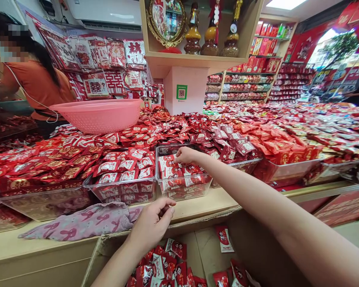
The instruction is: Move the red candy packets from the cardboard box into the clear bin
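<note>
Two hands work at different heights. Reaching forward, the right hand (185,155) rests in the clear plastic bin (182,192) on the tabletop (206,204), fingers curled down on the red-and-white candy packets (171,168) near its far wall; whether that grip holds one I cannot tell. Closer in, the left hand (152,225) hovers over the cardboard box (106,244), grip pinched closed on nothing visible, with loose red packets (164,267) directly below it.
</note>
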Available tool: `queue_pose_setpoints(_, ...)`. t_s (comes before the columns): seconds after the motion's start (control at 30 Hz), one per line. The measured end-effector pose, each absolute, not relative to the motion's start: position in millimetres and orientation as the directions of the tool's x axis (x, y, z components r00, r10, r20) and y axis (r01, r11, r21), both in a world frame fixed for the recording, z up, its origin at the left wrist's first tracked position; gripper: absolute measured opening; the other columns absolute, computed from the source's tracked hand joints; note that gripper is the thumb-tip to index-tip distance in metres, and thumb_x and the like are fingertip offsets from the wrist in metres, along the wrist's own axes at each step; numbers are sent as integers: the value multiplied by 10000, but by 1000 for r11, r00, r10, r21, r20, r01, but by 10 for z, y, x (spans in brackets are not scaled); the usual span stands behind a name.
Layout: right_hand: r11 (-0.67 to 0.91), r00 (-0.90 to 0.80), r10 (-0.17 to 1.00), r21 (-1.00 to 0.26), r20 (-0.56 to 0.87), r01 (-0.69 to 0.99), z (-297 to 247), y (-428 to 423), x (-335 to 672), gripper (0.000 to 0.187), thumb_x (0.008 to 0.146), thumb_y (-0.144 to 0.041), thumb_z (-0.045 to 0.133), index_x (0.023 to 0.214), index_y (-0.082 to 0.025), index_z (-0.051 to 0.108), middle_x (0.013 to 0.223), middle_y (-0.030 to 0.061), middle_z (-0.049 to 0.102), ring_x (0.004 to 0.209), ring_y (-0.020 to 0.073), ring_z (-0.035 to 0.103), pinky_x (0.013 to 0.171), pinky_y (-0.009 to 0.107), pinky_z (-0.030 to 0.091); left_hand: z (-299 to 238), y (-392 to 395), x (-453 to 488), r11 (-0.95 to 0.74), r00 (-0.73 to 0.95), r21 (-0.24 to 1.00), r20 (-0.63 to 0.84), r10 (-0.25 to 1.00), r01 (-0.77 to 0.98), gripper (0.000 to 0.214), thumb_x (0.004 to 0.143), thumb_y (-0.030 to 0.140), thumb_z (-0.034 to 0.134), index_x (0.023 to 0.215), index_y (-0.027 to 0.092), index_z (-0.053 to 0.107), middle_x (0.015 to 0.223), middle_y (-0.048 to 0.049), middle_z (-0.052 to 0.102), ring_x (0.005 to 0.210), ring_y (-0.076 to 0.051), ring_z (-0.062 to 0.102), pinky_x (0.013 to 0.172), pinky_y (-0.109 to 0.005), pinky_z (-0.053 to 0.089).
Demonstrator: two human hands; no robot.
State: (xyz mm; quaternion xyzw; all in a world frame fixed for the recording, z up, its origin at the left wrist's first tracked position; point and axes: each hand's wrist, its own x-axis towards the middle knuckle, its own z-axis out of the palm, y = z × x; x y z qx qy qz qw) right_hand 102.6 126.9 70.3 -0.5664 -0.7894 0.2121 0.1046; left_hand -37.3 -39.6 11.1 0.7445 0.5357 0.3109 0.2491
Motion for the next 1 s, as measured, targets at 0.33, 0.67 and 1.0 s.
queue_pose_setpoints(0.33,335,-384,908,-262,-166,905,863,1083,1098,174,622,-129,591,784,-84,637,768,99,634,687,166,563,536,214,377,102,-394,-368,-310,238,712,204,950,630,192,791,282,414,852,195,574,618,20,553,581,-130,523,545,-216,415)
queue_pose_setpoints(0.67,321,-393,909,-373,-135,870,657,1210,1062,243,650,-93,580,890,-105,611,806,69,645,624,113,557,506,179,375,116,-402,-368,-296,236,725,187,954,622,182,793,283,423,854,198,572,631,19,558,593,-133,521,557,-225,409)
queue_pose_setpoints(1.0,410,-392,907,-534,153,740,849,1026,1157,149,720,-141,496,835,-102,582,837,61,619,709,100,532,591,172,385,116,-401,-374,-295,241,720,181,954,628,197,794,284,414,866,193,573,624,18,558,595,-135,527,564,-230,413)
